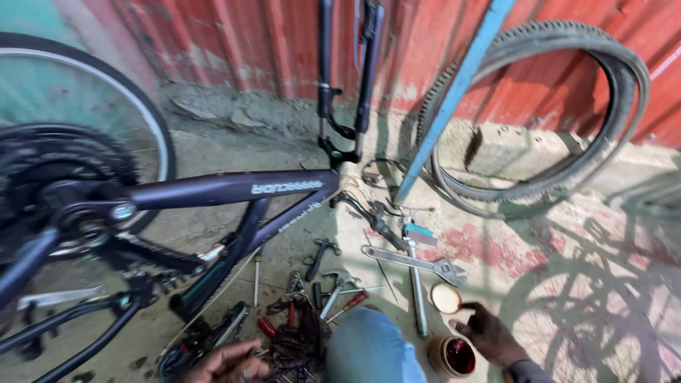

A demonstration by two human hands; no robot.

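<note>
From the head camera, the right hand (489, 333) lies at about five o'clock, fingers spread flat on the concrete floor (567, 284), closed on nothing, touching the rim of a small round open tin of dark red grease (454, 356). The tin's pale round lid (445, 298) lies just beyond, toward twelve o'clock. The left hand (230, 362) sits at seven o'clock, fingers loosely curled over a heap of red-handled screwdrivers and dark tools (298, 330); whether it grips one cannot be told. A silver adjustable wrench (415, 262) lies near centre. An upturned dark purple bicycle frame (227, 190) fills nine o'clock.
</note>
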